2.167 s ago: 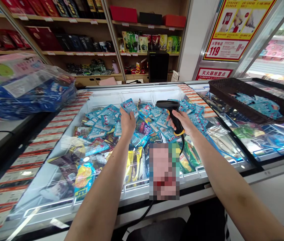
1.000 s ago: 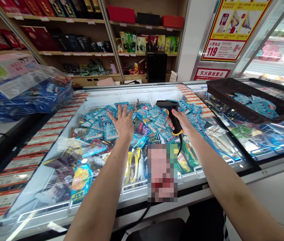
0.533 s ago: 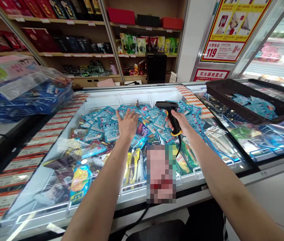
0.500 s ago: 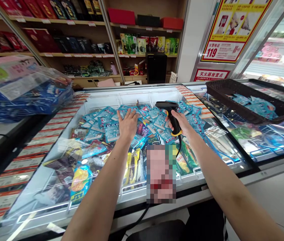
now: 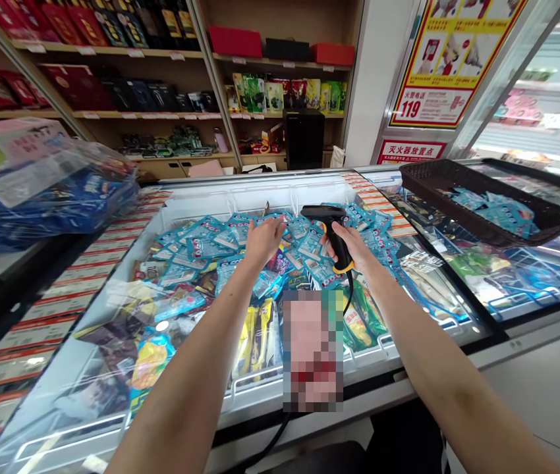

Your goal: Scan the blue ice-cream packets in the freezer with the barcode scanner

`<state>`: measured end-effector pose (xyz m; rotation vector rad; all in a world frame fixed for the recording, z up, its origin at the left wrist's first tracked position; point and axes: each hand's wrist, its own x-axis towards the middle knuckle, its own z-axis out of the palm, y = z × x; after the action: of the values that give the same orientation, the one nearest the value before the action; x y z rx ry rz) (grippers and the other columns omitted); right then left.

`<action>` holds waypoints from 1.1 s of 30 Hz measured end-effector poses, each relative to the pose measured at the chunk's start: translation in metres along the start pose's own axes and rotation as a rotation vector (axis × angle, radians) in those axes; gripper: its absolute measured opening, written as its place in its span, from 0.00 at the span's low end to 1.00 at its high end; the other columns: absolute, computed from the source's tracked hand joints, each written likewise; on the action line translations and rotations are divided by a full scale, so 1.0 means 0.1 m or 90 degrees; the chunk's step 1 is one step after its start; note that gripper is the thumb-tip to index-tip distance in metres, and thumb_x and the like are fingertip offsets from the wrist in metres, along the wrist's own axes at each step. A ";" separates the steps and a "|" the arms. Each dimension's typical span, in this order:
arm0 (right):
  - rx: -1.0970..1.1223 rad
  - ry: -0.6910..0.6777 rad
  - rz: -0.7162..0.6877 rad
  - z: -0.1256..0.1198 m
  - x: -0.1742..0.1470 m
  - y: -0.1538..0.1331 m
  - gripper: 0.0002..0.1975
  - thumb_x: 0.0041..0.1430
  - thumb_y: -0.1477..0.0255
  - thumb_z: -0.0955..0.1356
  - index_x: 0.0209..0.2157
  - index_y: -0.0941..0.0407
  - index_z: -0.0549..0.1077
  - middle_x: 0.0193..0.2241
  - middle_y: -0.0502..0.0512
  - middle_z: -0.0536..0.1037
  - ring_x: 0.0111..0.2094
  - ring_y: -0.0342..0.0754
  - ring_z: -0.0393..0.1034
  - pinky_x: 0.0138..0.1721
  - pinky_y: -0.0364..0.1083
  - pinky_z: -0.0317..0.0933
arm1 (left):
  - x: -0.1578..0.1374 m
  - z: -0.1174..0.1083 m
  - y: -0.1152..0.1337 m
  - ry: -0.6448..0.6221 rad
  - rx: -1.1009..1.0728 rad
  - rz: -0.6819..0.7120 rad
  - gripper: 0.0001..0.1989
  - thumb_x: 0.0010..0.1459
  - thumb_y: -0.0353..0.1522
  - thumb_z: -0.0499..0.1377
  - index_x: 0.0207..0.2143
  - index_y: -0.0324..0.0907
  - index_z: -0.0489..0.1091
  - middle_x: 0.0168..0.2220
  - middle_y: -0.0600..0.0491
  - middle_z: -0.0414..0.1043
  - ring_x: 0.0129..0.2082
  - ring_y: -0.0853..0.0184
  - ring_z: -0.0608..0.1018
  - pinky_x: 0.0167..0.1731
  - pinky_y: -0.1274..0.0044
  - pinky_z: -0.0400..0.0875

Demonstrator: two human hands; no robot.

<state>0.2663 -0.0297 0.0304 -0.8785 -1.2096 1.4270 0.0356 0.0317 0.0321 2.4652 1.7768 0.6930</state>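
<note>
My right hand point(image 5: 346, 247) is wrapped round the grip of a black and yellow barcode scanner point(image 5: 335, 230), its head facing left over the freezer. A cable runs down from the handle. Left of it, my left hand point(image 5: 264, 242) is over the blue packets point(image 5: 208, 240) with its fingers curled in; the fingertips are hidden, so whether a packet is between them does not show. Many of these flat packets lie spread across the top of the chest freezer's point(image 5: 255, 191) goods. Yellow-wrapped ice creams point(image 5: 257, 329) lie nearer to me.
A dark brown basket point(image 5: 423, 181) with more blue packets rests on the freezer at right. Plastic-wrapped boxes point(image 5: 57, 191) are stacked at left. Price labels point(image 5: 47, 322) line the freezer dividers. Shelves point(image 5: 132, 115) of packaged goods stand behind. A blurred patch point(image 5: 312, 349) covers something in front.
My left hand has turned and moved slightly right, its spread fingers now curled in. My right hand still holds the scanner in about the same place. The view has shifted slightly.
</note>
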 end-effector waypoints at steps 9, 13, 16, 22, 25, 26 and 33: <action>-0.030 -0.021 0.008 0.01 -0.01 -0.03 0.26 0.56 0.47 0.66 0.29 0.59 0.73 0.15 0.51 0.72 0.13 0.40 0.62 0.12 0.39 0.55 | 0.21 0.13 0.09 -0.093 -0.001 -0.062 0.36 0.59 0.56 0.46 0.62 0.46 0.60 0.64 0.43 0.59 0.66 0.50 0.57 0.61 0.46 0.35; -0.035 -0.021 0.010 0.00 -0.02 -0.04 0.26 0.56 0.47 0.65 0.29 0.59 0.73 0.16 0.51 0.72 0.13 0.40 0.62 0.12 0.39 0.55 | 0.26 0.15 0.03 -0.092 0.014 -0.050 0.32 0.59 0.51 0.52 0.62 0.48 0.61 0.64 0.45 0.60 0.64 0.50 0.59 0.62 0.48 0.33; -0.035 -0.025 0.010 0.00 -0.02 -0.05 0.26 0.57 0.47 0.65 0.29 0.59 0.73 0.15 0.51 0.72 0.13 0.40 0.62 0.13 0.39 0.55 | 0.30 0.14 -0.02 -0.097 0.009 -0.064 0.32 0.57 0.49 0.56 0.61 0.47 0.61 0.63 0.44 0.61 0.63 0.49 0.61 0.63 0.49 0.36; -0.042 -0.021 0.017 0.00 -0.02 -0.04 0.27 0.56 0.46 0.65 0.29 0.59 0.73 0.15 0.51 0.72 0.13 0.40 0.62 0.13 0.40 0.56 | 0.25 0.09 0.01 0.015 0.010 -0.091 0.40 0.51 0.46 0.62 0.63 0.42 0.56 0.60 0.40 0.61 0.61 0.48 0.62 0.62 0.50 0.46; -0.025 -0.014 0.008 0.00 0.00 -0.02 0.26 0.55 0.47 0.66 0.30 0.58 0.73 0.17 0.51 0.73 0.13 0.40 0.62 0.13 0.40 0.56 | 0.18 0.03 0.01 0.088 0.048 -0.098 0.38 0.53 0.42 0.62 0.64 0.42 0.54 0.59 0.40 0.61 0.61 0.48 0.62 0.63 0.53 0.45; -0.017 -0.011 0.003 0.00 0.00 -0.01 0.25 0.55 0.48 0.66 0.31 0.58 0.73 0.18 0.51 0.73 0.13 0.40 0.62 0.13 0.40 0.56 | 0.16 0.01 0.00 0.109 0.060 -0.098 0.37 0.54 0.41 0.62 0.64 0.43 0.54 0.58 0.41 0.61 0.60 0.49 0.62 0.63 0.53 0.44; -0.028 -0.015 0.017 0.01 -0.01 -0.01 0.26 0.55 0.47 0.66 0.30 0.58 0.73 0.16 0.51 0.72 0.13 0.41 0.62 0.13 0.40 0.56 | 0.08 -0.05 -0.10 0.157 0.065 -0.099 0.31 0.54 0.38 0.61 0.60 0.45 0.61 0.54 0.43 0.63 0.56 0.50 0.65 0.58 0.61 0.57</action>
<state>0.2661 -0.0306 0.0313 -0.9131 -1.2547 1.4411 0.0270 0.0411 0.0372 2.3557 2.1114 0.9509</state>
